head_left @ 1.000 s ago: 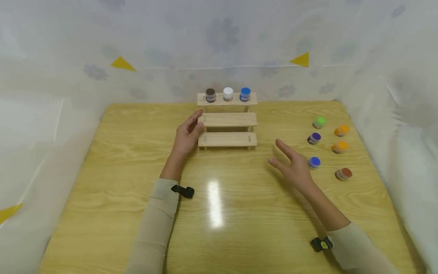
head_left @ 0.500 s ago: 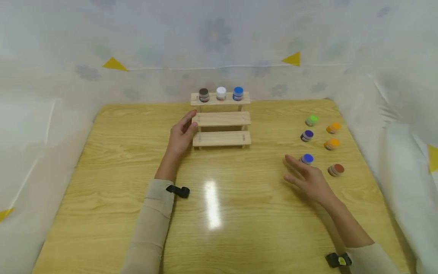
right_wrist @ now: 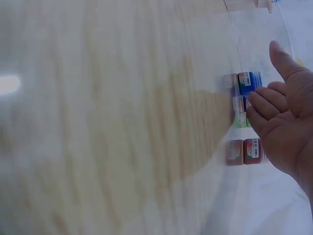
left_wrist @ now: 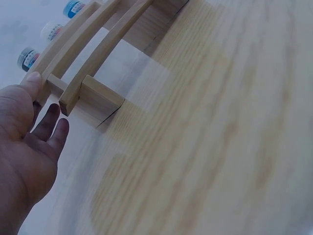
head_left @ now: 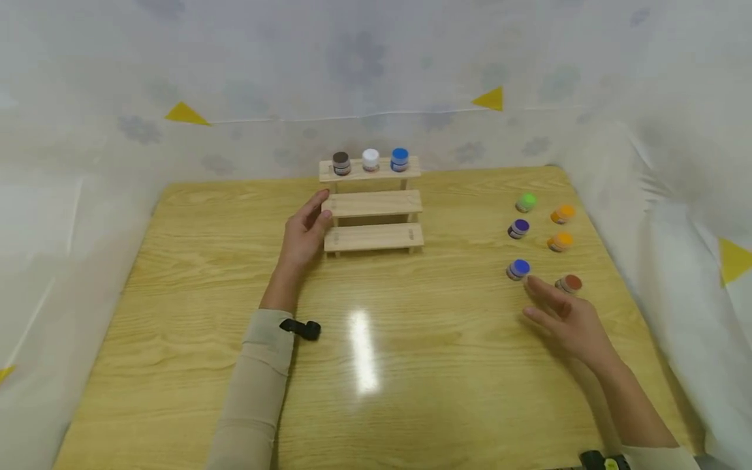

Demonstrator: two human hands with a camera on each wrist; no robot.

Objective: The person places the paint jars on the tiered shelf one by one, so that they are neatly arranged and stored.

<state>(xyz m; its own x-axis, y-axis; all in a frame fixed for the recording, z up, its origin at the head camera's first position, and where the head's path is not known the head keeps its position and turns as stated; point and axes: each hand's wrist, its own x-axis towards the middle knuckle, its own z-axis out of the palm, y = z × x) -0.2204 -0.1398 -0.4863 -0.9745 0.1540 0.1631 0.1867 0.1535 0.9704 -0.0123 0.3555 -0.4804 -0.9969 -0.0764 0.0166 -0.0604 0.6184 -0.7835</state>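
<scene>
A three-tier wooden rack (head_left: 373, 203) stands at the back of the table. My left hand (head_left: 302, 240) pinches the left end of its middle shelf between thumb and fingers; in the left wrist view the thumb lies against the shelf end. On the top shelf sit a dark brown paint jar (head_left: 341, 164), a white one (head_left: 371, 160) and a blue one (head_left: 399, 160). My right hand (head_left: 578, 326) hovers over the right side, holding nothing, its fingers loosely extended. Closest to its fingertips are a blue-lidded paint jar (head_left: 518, 269) and a reddish-brown one (head_left: 568, 284).
Beyond the right hand stand more paint jars: purple (head_left: 518, 229), green (head_left: 525, 203) and two orange, the nearer one (head_left: 561, 242) and the farther one (head_left: 563, 214). White sheeting (head_left: 358, 59) with yellow triangles encloses the wooden table (head_left: 435, 365).
My right hand has moved right and towards me, uncovering the blue-lidded jar. The left hand stays on the rack. The whole head view has shifted slightly.
</scene>
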